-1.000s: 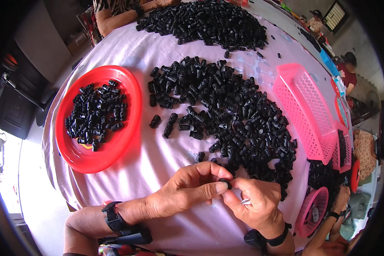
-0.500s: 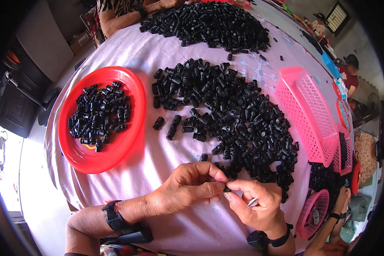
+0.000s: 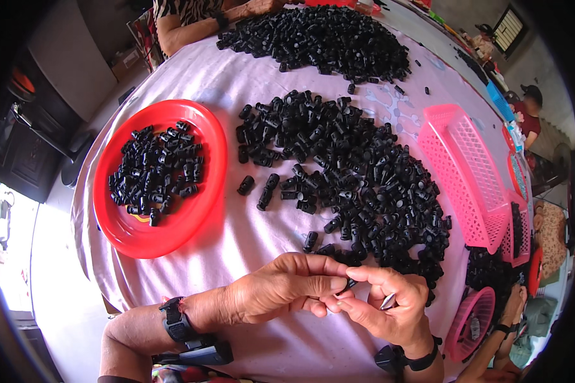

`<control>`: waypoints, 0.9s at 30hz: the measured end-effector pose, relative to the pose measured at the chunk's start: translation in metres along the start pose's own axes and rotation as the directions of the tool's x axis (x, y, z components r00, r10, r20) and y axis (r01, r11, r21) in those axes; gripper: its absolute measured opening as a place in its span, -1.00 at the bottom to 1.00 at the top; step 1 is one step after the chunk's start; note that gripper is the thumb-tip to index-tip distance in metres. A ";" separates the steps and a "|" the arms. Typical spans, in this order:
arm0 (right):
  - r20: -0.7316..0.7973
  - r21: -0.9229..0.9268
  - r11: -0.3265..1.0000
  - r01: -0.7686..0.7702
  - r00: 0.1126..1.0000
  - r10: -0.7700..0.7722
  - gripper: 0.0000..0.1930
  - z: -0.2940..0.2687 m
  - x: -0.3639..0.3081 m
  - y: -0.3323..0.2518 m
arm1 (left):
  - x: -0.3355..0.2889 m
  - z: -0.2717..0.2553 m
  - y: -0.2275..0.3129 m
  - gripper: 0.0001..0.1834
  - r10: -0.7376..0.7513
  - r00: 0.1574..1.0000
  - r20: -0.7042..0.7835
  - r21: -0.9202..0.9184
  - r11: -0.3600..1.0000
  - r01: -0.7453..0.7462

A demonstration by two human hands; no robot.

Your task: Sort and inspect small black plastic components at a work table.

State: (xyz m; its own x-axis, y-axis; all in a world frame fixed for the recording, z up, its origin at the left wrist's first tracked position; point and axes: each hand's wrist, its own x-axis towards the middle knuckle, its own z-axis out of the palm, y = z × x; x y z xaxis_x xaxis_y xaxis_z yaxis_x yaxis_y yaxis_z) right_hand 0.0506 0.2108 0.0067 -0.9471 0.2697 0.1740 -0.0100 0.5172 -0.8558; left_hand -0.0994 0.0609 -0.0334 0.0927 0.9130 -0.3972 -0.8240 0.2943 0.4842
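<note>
Left hand (image 3: 276, 290) and right hand (image 3: 395, 309) pinch a small black plastic piece (image 3: 347, 286) (right also grips a pointed silver tool (image 3: 388, 300)). We judge few done, in the round red plastic dish (image 3: 152, 247); a black heap (image 3: 361, 185) remains.

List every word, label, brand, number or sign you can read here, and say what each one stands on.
None can be read.
Plate: a yellow mark, partly covered by black pieces; no letters can be made out.
Cloth: a bluish print; no letters can be made out.
Carton: too small and blurred to tell whether it bears print.
</note>
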 end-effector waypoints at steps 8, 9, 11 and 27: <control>-0.005 0.055 0.998 -0.026 1.000 0.026 -0.64 0.001 -0.002 -0.001 | 0.000 0.003 -0.002 -0.68 0.008 1.000 0.023 0.043 0.999 -0.009; -0.003 0.057 0.998 -0.028 1.000 0.029 -0.64 0.001 -0.001 0.001 | 0.000 0.003 0.001 -0.69 0.012 1.000 0.005 0.078 0.997 -0.012; 0.002 0.024 1.000 -0.012 1.000 0.011 -0.69 -0.002 -0.002 0.002 | 0.000 0.004 0.001 -0.69 0.008 1.000 -0.002 0.105 0.994 -0.008; -0.021 0.213 0.976 -0.045 0.998 0.051 -0.79 0.003 0.001 0.000 | 0.000 0.002 -0.002 -0.70 -0.010 0.997 0.081 0.012 1.000 0.009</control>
State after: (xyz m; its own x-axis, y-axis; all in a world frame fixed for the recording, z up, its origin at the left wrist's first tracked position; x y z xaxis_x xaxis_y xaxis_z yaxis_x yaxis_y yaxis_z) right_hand 0.0489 0.2090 0.0051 -0.9394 0.3126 0.1406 -0.0354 0.3195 -0.9469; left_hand -0.0969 0.0612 -0.0326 0.1457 0.9301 -0.3371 -0.8165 0.3055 0.4899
